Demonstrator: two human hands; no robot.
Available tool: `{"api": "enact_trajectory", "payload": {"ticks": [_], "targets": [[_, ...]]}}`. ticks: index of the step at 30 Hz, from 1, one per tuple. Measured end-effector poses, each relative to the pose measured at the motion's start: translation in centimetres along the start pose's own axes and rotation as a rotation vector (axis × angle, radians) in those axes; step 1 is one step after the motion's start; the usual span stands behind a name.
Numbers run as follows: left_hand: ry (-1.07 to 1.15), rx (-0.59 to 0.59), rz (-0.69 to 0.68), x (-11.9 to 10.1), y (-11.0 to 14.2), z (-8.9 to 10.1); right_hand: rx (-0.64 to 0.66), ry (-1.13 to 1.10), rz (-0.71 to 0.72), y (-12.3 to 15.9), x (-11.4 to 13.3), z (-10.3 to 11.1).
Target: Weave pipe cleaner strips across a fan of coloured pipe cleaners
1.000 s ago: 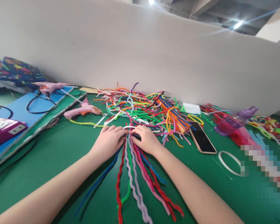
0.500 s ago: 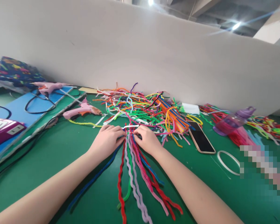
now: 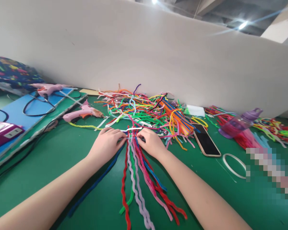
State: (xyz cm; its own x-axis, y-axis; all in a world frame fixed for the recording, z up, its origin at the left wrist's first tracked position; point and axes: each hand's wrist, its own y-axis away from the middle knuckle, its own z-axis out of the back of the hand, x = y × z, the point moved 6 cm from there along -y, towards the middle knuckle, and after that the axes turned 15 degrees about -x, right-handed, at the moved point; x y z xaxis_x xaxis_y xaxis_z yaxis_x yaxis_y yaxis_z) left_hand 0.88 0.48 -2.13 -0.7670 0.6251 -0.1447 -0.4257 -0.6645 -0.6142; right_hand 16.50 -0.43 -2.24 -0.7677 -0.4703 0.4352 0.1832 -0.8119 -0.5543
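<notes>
A bundle of wavy pipe cleaners [image 3: 136, 179] in red, green, lilac, pink and blue fans out toward me on the green table [image 3: 62, 166]. My left hand [image 3: 108, 143] and my right hand [image 3: 150, 143] rest palm down on either side of its far end, fingers curled and pinching the strands where they gather. A white pipe cleaner [image 3: 133, 129] lies across the bundle just beyond my fingertips. Behind my hands spreads a large tangled pile of coloured pipe cleaners [image 3: 146, 110].
Two pink glue guns [image 3: 83, 112] [image 3: 46, 88] with black cords lie at the left, near a blue board [image 3: 16, 111] and a purple power strip [image 3: 2, 132]. A phone [image 3: 205, 140], a white ring [image 3: 233, 164], a purple bottle [image 3: 241, 123] and more pipe cleaners lie right. A grey partition [image 3: 144, 54] stands behind.
Both hands stay pinched at the top of the bundle. The view has shifted slightly, and the loose ends of the strands have drifted a little.
</notes>
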Motion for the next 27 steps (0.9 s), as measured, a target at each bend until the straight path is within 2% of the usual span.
{"api": "enact_trajectory", "payload": {"ticks": [8,14,18,22,27], "targets": [[0.007,0.034,-0.050,-0.1,0.0,0.1,0.029,0.121,0.146,0.1,0.2,-0.5],[0.023,0.047,-0.031,-0.2,0.0,-0.2,0.015,0.043,0.188,0.0,0.2,-0.6],[0.015,0.028,-0.032,-0.3,0.0,0.0,0.017,0.001,0.179,0.0,0.2,-0.5],[-0.038,-0.023,-0.022,-0.4,-0.1,0.8,-0.020,-0.006,0.105,-0.1,0.3,-0.1],[-0.127,0.000,-0.120,-0.9,-0.1,1.1,-0.004,0.072,0.092,0.0,0.6,-0.3]]}}
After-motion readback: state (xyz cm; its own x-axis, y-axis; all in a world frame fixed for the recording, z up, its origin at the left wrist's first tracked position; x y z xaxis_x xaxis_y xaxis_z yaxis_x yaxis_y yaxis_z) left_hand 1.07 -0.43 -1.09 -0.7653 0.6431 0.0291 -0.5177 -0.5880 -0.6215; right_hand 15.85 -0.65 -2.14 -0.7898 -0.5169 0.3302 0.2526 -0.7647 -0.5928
